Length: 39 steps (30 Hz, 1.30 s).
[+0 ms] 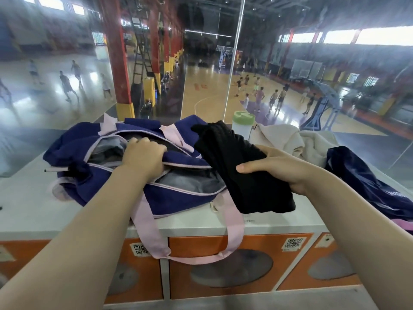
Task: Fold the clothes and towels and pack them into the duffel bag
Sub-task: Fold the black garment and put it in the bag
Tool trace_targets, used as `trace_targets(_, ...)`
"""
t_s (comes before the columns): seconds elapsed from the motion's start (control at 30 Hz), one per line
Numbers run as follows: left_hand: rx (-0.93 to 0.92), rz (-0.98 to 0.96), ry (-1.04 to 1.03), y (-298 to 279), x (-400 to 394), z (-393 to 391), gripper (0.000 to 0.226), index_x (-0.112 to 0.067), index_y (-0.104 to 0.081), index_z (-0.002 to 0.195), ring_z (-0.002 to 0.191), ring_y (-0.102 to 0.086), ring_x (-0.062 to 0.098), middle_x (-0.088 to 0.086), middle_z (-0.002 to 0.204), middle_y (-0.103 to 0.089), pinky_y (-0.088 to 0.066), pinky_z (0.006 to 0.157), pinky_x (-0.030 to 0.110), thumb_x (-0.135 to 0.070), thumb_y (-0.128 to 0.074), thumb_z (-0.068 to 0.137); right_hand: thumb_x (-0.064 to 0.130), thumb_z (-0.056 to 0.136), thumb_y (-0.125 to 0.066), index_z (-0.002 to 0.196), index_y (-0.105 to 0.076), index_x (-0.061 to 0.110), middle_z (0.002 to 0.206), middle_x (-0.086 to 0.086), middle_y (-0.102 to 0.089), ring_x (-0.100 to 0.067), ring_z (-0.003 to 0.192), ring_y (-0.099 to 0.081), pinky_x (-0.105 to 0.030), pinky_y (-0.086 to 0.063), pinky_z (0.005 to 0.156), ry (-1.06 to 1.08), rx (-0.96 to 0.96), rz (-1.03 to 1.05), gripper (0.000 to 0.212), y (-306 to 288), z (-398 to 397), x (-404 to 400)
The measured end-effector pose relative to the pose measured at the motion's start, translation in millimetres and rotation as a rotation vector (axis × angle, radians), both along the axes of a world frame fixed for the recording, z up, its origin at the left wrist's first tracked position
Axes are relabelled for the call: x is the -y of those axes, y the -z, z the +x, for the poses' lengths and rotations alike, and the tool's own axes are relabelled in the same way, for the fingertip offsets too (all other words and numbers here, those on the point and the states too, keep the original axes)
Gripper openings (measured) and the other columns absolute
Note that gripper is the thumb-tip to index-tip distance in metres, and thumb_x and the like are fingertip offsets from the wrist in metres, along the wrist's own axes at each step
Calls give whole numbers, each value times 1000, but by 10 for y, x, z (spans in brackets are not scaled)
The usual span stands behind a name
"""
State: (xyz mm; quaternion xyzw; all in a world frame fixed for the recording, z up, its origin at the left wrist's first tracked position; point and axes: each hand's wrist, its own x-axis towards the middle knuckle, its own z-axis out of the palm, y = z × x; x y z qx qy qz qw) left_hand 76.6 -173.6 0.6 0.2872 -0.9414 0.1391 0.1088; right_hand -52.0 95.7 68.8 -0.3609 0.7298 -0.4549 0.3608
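Centre frame, the navy duffel bag [178, 195] slumps soft and floppy with the left hand [143, 156] gripping its zip edge to hold it open, while the right hand [279, 168] clamps the folded black garment [241, 166] mid-bundle just right of the bag — light, limp, likely to unfold unless held across the folds.

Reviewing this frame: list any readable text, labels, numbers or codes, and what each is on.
No words read clearly.
QR sticker on orange locker door: code only, print too small.
QR sticker on middle locker door: same.
Pale lettering on navy garment: blurred, cut off.
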Motion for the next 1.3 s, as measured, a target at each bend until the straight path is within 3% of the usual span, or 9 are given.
trace_targets(0.07,41,0,-31,66,18,-33,34,-29,-60,115,115,-53,26,0,119,-62,-33,98,42,-47,-53,87,19,83,-73,110,-65,23,98,0,-76,-18,88,-73,-29,-57,73,5,-16,41,29,15,-10,-26)
trace_targets(0.13,-16,-14,-42,117,3,-56,28,-27,-61,114,113,-54,25,0,117,-62,-35,97,41,-37,-51,90,20,82,-74,110,-65,22,100,-2,-75,-20,90,-73,-32,-56,78,4,-29,66,30,29,-9,-35)
trace_targets(0.3,-205,249,-110,-87,-48,-108,23,-20,-66,108,99,-61,32,8,105,-67,-41,75,36,-24,-55,88,20,82,-74,112,-65,22,100,-1,-75,-19,90,-73,-30,-57,75,25,-27,63,32,17,-18,-29)
trace_targets(0.4,-228,254,-152,-265,-101,-207,23,-14,-63,110,98,-61,33,12,104,-66,-40,73,36,-19,-53,89,21,81,-75,114,-63,24,104,-1,-74,-19,93,-72,-34,-57,82,23,-61,63,36,-13,-43,-16)
trace_targets(0.67,-265,276,-126,-763,-38,-346,21,-24,-70,97,79,-58,29,4,79,-58,-46,69,37,-14,-57,84,20,78,-79,122,-61,31,115,9,-69,-11,106,-66,-33,-50,97,-289,-269,158,49,-11,256,198)
trace_targets(0.77,-312,175,-73,-776,-85,-327,17,-23,-66,88,74,-55,28,1,70,-52,-42,64,36,-11,-55,85,34,76,-78,135,-48,37,121,20,-58,-6,111,-57,-24,-45,97,-193,-577,137,66,157,454,507)
trace_targets(0.87,-401,141,-28,-776,-46,-334,21,-20,-65,82,74,-55,31,2,66,-47,-46,65,37,-3,-54,81,41,80,-70,141,-41,31,127,5,-59,-21,116,-54,-31,-45,96,9,-818,159,69,220,627,757)
trace_targets(1.1,-525,43,1,-739,-79,-405,20,-19,-68,87,67,-45,29,-2,59,-34,-36,61,35,-5,-54,87,46,82,-59,119,-57,22,103,-5,-66,-30,94,-63,-43,-55,81,218,-831,155,45,415,439,1539)
trace_targets(1.3,-585,33,36,-767,-41,-368,25,-17,-68,88,68,-47,33,1,60,-39,-33,59,36,0,-52,81,47,93,-47,141,-44,25,142,-9,-47,-34,129,-44,-47,-38,107,177,-790,417,53,587,-39,1942)
